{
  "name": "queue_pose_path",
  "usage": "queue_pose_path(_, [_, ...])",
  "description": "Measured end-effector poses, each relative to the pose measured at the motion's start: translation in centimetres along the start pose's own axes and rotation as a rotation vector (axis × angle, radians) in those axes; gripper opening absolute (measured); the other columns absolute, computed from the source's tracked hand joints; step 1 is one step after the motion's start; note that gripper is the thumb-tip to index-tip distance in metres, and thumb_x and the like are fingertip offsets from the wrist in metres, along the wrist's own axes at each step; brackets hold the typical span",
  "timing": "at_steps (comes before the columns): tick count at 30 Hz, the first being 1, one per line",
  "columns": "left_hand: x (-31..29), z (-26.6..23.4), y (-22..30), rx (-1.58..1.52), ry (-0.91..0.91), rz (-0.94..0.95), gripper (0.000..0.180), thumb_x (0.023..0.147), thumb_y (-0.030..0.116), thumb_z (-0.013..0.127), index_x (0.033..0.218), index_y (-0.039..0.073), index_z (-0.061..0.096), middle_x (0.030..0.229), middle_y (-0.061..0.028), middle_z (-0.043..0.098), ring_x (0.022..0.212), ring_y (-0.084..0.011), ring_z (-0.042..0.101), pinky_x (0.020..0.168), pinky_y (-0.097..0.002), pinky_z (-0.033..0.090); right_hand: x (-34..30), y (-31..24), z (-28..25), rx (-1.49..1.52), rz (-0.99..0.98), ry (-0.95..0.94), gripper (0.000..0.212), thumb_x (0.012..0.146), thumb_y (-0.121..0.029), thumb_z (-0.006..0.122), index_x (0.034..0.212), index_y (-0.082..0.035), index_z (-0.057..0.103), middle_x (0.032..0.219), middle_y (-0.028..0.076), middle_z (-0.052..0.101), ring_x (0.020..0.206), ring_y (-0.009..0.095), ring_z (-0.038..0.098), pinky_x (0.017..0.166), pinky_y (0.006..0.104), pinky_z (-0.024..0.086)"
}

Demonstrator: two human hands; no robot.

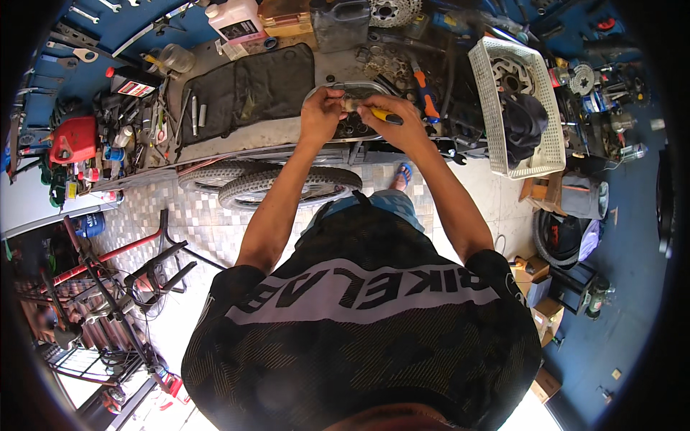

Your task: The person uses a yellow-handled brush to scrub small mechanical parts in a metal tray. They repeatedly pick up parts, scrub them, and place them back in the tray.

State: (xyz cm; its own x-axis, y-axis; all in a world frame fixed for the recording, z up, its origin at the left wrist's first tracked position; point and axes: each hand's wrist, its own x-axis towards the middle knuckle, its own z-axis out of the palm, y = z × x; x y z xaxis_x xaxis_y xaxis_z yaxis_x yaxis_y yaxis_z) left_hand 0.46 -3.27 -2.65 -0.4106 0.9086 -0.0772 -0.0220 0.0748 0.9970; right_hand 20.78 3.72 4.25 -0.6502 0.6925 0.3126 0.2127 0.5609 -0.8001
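Note:
Both of my hands meet over the front edge of the workbench, above a metal tray (336, 87) holding small dark parts. My left hand (321, 116) is closed, its fingertips pinching a small pale metallic part (350, 104) too small to name. Closed around a tool with a yellow-and-black handle (387, 116), my right hand (404, 128) has its fingertips against the same small part. The tool's working end is hidden by the fingers. To the right of the tray lies an orange-and-blue handled tool (425, 92).
A black cloth mat (244, 90) covers the bench at left, beside loose hand tools. A white plastic basket (549, 122) with a brake disc and dark cloth stands at right. Bicycle wheels (287, 187) lean below the bench. A bike frame (115, 251) stands at lower left.

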Motion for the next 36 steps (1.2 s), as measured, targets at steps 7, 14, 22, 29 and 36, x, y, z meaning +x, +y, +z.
queue_pose_path(7, [-0.2, 0.2, 0.9, -0.073, -0.007, -0.073, 0.024, 0.104, -0.002, 0.060, 0.125, -0.009, 0.070, 0.111, -0.0160, 0.077, 0.093, -0.0211, 0.079, 0.079, -0.0307, 0.067, 0.0, -0.4, -0.3, -0.035, -0.097, 0.008, 0.020, 0.095, -0.016, 0.082, 0.109, -0.002, 0.079, 0.100, 0.015, 0.079, 0.089, 0.029, 0.076, 0.081, 0.0378, 0.058])
queue_pose_path(14, [0.1, -0.5, 1.2, 0.004, -0.093, -0.125, 0.029, 0.105, -0.002, 0.057, 0.130, -0.010, 0.069, 0.110, -0.0156, 0.077, 0.095, -0.0238, 0.079, 0.084, -0.0328, 0.068, 0.1, 0.1, -1.0, -0.169, -0.141, -0.077, 0.024, 0.095, -0.015, 0.081, 0.116, -0.004, 0.079, 0.104, 0.014, 0.078, 0.091, 0.033, 0.074, 0.081, 0.0414, 0.058])
queue_pose_path(22, [0.1, -0.4, 1.5, -0.345, -0.089, -0.204, 0.032, 0.105, -0.003, 0.059, 0.135, -0.007, 0.067, 0.112, -0.0118, 0.074, 0.094, -0.0197, 0.076, 0.084, -0.0333, 0.067, -1.4, 3.4, -1.1, -0.429, 0.063, -0.147, 0.028, 0.096, -0.037, 0.078, 0.114, -0.016, 0.080, 0.096, 0.010, 0.077, 0.096, 0.035, 0.074, 0.082, 0.0434, 0.059])
queue_pose_path(29, [0.4, 0.2, 0.7, -0.097, -0.075, -0.125, 0.034, 0.103, 0.002, 0.069, 0.136, -0.005, 0.068, 0.108, -0.0065, 0.075, 0.090, -0.0129, 0.070, 0.079, -0.0290, 0.062, 0.9, 0.4, 1.2, 0.102, 0.263, 0.022, 0.033, 0.099, -0.042, 0.076, 0.111, -0.012, 0.081, 0.096, 0.010, 0.080, 0.095, 0.029, 0.079, 0.087, 0.0379, 0.059])
queue_pose_path(36, [0.3, 0.1, 0.9, -0.005, -0.065, -0.076, 0.032, 0.101, 0.000, 0.063, 0.131, -0.010, 0.070, 0.097, -0.0085, 0.075, 0.083, -0.0123, 0.070, 0.072, -0.0279, 0.060, 1.1, 0.8, 1.1, 0.114, 0.206, 0.113, 0.026, 0.099, -0.029, 0.079, 0.107, -0.004, 0.078, 0.093, 0.011, 0.079, 0.084, 0.020, 0.076, 0.082, 0.0343, 0.058])
